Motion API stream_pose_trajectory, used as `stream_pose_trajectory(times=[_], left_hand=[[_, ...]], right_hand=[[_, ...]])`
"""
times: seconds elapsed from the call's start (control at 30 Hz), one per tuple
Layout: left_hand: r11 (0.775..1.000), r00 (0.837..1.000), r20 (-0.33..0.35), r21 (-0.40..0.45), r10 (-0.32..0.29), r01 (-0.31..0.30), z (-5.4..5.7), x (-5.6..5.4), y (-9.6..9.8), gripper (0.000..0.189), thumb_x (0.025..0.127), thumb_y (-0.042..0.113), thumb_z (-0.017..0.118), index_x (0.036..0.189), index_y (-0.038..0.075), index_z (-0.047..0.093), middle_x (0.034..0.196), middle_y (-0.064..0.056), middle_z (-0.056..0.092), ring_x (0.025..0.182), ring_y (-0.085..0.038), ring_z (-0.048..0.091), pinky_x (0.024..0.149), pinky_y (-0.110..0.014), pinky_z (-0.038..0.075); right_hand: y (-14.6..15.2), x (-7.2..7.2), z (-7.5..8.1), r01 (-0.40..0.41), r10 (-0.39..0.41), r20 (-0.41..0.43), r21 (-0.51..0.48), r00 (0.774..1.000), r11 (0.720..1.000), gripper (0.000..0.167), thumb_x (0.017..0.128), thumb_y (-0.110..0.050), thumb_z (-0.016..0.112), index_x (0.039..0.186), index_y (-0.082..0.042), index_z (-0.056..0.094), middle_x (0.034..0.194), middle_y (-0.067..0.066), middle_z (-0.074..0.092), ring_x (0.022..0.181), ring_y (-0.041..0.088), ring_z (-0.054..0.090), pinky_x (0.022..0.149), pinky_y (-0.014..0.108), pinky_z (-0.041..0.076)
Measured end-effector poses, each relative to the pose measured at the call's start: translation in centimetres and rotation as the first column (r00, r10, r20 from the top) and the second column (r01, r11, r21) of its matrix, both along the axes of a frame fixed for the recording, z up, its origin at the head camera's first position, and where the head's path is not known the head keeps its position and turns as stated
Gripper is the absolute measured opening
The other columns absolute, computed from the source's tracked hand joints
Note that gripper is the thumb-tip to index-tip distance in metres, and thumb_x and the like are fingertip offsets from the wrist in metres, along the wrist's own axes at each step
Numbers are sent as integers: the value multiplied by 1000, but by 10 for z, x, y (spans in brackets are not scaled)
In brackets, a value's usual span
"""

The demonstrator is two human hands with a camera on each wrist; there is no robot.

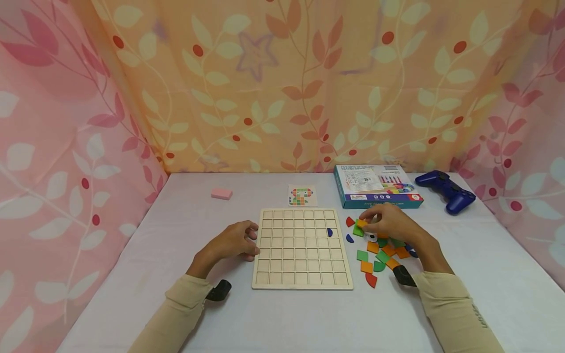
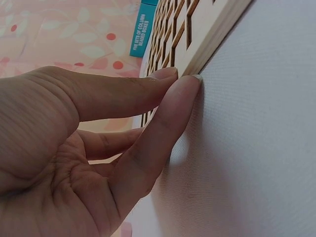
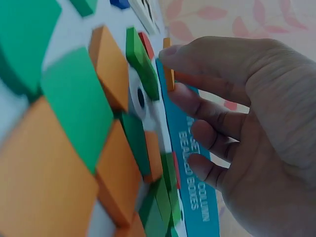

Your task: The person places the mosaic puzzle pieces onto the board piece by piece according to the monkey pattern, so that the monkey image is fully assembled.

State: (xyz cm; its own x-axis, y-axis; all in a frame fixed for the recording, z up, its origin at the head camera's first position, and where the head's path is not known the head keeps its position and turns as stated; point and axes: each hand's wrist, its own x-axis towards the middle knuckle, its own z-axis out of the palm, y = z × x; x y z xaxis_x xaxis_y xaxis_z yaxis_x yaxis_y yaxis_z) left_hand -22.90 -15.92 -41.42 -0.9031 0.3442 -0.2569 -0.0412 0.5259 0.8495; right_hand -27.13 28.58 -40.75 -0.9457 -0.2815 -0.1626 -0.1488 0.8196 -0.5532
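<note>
My right hand [image 1: 390, 220] pinches an orange square tile [image 1: 362, 223] between thumb and fingertips, just above a green tile [image 1: 358, 231] at the far end of a loose pile. In the right wrist view the orange tile [image 3: 168, 64] stands edge-on in the fingers. My left hand [image 1: 234, 240] lies beside a wooden grid board [image 1: 301, 283], its loosely bent fingers touching the left edge. The left wrist view shows two fingertips [image 2: 190, 86] against the board's rim [image 2: 207, 49]. One blue half-round piece [image 1: 329, 232] sits in a right-hand cell of the board.
Right of the board lie several orange, green, red and blue tiles, including a green square [image 1: 362, 255] and a red quarter-round [image 1: 371, 280]. Behind are a pattern card [image 1: 302, 195], a teal box [image 1: 375, 186], a blue game controller [image 1: 446, 191] and a pink block [image 1: 221, 194].
</note>
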Motion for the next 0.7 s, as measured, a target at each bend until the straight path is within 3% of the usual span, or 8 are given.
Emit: stream_pose_trajectory(times=[0.3, 0.53, 0.7], left_hand=[[1000, 1000, 2, 7, -2, 2, -1, 0, -1, 65, 87, -4, 79, 144, -10, 49, 120, -19, 58, 76, -17, 69, 73, -33, 66], [1000, 1000, 0, 6, -2, 2, -1, 0, -1, 65, 87, -4, 79, 144, -10, 49, 120, -19, 58, 75, -17, 69, 73, -32, 66], [1000, 1000, -6, 4, -3, 4, -1, -1, -1, 65, 87, -5, 79, 144, -11, 49, 119, -19, 58, 75, -16, 69, 72, -32, 66]], right_hand=[[-29, 5, 3, -49, 47, -56, -49, 997, 998, 39, 93, -29, 80, 126, -8, 78, 114, 7, 74, 99, 27, 56, 71, 31, 55], [-49, 9, 2, -93, 85, -107, -69, 991, 993, 32, 95, -22, 79, 124, -7, 78, 113, 6, 74, 111, 30, 55, 88, 38, 51], [-62, 11, 0, -143, 130, -130, -92, 983, 985, 32, 94, -20, 80, 124, -6, 79, 108, 4, 73, 103, 28, 52, 79, 36, 47]])
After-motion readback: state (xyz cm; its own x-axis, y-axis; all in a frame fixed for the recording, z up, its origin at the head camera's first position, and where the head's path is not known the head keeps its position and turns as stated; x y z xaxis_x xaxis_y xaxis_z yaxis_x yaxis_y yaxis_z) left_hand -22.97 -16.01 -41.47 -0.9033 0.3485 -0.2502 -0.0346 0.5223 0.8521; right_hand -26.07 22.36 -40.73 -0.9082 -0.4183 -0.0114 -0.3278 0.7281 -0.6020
